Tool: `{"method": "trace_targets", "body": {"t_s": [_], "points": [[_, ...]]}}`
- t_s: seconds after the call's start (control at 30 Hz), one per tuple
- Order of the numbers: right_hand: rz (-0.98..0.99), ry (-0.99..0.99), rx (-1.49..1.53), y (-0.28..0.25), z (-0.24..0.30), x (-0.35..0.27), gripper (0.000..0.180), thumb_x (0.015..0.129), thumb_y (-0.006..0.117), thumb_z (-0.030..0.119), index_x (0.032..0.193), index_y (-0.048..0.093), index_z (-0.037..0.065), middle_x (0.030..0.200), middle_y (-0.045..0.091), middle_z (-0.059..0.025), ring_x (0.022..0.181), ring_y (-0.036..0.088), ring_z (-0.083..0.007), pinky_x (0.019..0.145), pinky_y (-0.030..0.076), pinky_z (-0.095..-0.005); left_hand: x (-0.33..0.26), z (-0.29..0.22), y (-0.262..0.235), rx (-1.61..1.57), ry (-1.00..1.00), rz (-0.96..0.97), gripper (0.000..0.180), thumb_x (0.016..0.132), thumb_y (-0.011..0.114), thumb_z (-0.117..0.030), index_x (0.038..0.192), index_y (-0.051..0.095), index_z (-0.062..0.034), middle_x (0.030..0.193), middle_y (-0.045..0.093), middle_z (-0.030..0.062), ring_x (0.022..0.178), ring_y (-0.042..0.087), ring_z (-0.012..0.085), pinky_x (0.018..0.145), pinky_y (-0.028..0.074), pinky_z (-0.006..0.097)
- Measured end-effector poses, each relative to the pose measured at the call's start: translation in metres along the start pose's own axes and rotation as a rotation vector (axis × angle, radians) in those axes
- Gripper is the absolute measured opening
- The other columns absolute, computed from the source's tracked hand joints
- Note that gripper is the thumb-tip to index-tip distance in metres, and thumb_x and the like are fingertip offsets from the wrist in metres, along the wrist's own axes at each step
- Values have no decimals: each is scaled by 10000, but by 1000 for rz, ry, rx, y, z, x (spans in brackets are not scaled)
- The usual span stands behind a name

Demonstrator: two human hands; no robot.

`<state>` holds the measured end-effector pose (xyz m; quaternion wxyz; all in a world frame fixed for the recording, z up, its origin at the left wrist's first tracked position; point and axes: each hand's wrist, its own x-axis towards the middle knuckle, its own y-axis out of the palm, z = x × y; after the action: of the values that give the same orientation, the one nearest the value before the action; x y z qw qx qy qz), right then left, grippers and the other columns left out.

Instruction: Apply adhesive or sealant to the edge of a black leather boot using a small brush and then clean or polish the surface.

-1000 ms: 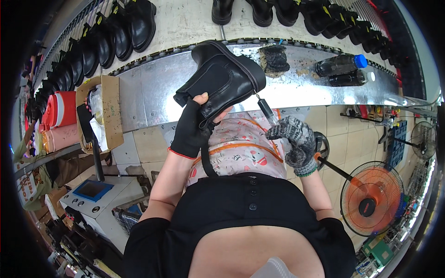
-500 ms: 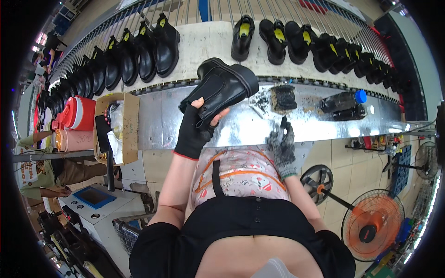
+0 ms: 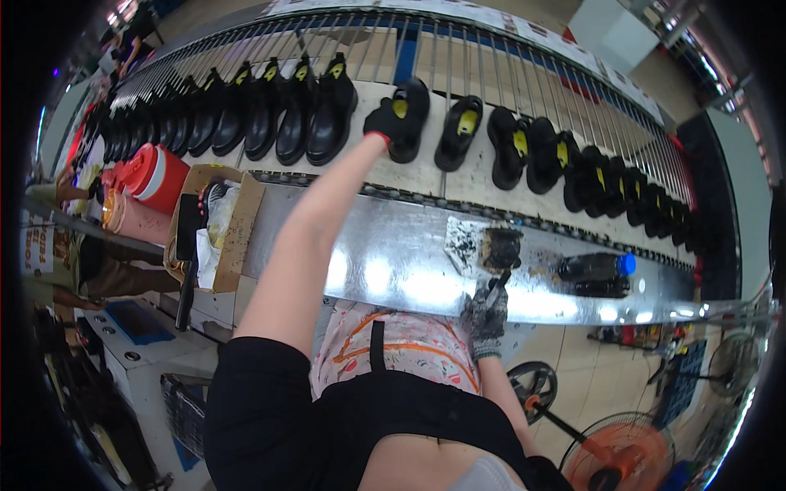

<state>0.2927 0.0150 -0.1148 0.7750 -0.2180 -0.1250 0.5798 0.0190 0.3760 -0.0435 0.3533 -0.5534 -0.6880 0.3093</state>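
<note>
My left hand (image 3: 383,121), in a black fingerless glove with a red cuff, reaches far out and is closed on the side of a black ankle boot (image 3: 415,119). The boot stands upright on the pale belt, its yellow insole showing. Close to my body, over the metal ledge's near edge, my right hand (image 3: 489,316) wears a grey, black-stained glove. Its fingers are closed round a thin dark stick-like tool (image 3: 498,283), whose kind I cannot make out. Just beyond it sits a black-smeared block (image 3: 501,247) beside a stained white sheet (image 3: 463,244).
Black boots (image 3: 332,123) line the belt (image 3: 372,92) on the left, and more black shoes (image 3: 508,147) on the right. A blue-capped bottle (image 3: 598,266) lies on the metal ledge (image 3: 385,237). A cardboard box (image 3: 237,237) and red jug (image 3: 160,176) stand left; an orange fan (image 3: 626,450), lower right.
My left hand has carried the boot from above the ledge out to the belt and set it upright there. My right hand stays low with its tool. The view has shifted.
</note>
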Motion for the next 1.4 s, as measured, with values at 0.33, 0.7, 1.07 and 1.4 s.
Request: {"method": "trace_targets", "body": {"t_s": [0.33,0.7,1.07,1.4], "points": [[34,205,315,-11,19,-4,359,822,544,-11,1171,467,28,920,550,-43,645,525,-106,521,452,-239,-94,16,35,-298,240,-443,855,782,621,-496,1427,251,-72,1326,399,320,1227,432,392,996,359,441],[0,202,467,-5,8,-4,324,823,531,-8,1136,467,46,877,534,-22,650,509,-95,531,456,-231,-263,44,25,172,302,130,625,817,593,-408,1365,434,-152,1457,258,248,1346,243,420,1087,180,533],[-46,279,257,-3,6,-1,234,867,535,59,1093,490,20,822,561,-35,617,518,-88,529,441,-230,-262,40,24,136,323,101,592,814,601,-388,1333,474,-132,1443,279,253,1338,253,427,1092,185,525],[-53,-183,-310,-5,-20,8,232,872,569,166,1054,528,27,825,539,-24,614,512,-96,510,432,-267,-255,40,25,129,338,40,588,793,615,-365,1320,483,-140,1444,285,245,1310,291,441,1072,222,536]]}}
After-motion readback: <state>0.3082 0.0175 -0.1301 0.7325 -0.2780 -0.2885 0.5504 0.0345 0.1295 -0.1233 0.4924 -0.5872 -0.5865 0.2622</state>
